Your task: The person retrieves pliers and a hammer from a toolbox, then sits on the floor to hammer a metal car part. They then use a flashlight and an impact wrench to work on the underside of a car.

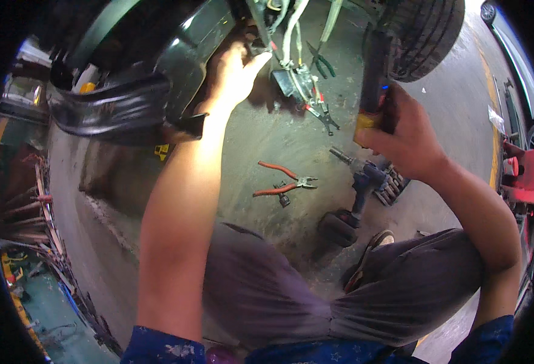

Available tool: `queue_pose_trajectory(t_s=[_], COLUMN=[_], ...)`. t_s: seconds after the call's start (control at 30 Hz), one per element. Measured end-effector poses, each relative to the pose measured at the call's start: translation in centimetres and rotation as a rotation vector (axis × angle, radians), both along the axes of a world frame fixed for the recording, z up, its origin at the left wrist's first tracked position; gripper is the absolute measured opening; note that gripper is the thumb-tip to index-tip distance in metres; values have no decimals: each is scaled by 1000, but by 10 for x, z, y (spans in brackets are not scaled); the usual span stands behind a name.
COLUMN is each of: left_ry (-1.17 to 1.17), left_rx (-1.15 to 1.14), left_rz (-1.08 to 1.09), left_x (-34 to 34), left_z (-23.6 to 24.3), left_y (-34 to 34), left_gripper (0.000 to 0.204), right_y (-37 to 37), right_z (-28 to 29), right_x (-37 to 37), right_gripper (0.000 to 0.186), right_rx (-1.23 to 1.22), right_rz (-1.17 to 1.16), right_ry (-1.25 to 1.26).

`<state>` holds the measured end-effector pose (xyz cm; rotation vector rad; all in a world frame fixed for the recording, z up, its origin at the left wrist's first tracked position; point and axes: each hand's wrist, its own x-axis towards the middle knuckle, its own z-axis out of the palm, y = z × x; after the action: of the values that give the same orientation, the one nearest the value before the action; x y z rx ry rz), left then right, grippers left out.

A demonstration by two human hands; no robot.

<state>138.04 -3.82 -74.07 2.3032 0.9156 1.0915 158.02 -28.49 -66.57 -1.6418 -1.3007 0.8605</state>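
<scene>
My left hand (233, 76) reaches up beside a black panel (188, 42), brightly lit. Its thumb lies against a small dark part (256, 43), and the other fingers curl partly out of sight, so what they grip is unclear. My right hand (409, 136) is wrapped round a dark work light (376, 79) with a yellow end and a small blue glow, held upright near a tyre (427, 39). Between my arms on the floor lie orange-handled pliers (285, 182), over a small dark fitting (284, 199). A cordless power tool (361, 188) rests to their right.
Beyond my left hand hang pale cables (294, 33) and a connector cluster with red-tipped leads (315, 100). Green-handled pliers (322, 64) are close by. A socket set (393, 185) sits beside the power tool. A curved black liner (115, 109) juts out at left.
</scene>
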Motion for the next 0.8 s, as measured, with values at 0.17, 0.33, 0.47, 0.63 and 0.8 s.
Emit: queue_pose_trajectory(t_s=[0.17,0.33,0.47,0.63,0.8], left_ry=[41,-6,-76,-153,-51], left_rx=[86,-12,-18,-64,-19], left_rz=[33,-12,-31,-40,53], left_x=[-7,-6,-3,3,1], left_z=[3,-1,-9,-9,-22], left_y=[0,1,0,-6,9], left_gripper=[40,36,37,39,38], right_y=[1,1,2,0,1], right_z=[2,6,4,1,-2], right_x=[-5,-7,-8,-9,-13], right_gripper=[41,42,44,46,46], right_rx=[-79,-136,-147,-134,-128], right_rz=[39,29,3,-33,7], right_ry=[50,5,4,19,40])
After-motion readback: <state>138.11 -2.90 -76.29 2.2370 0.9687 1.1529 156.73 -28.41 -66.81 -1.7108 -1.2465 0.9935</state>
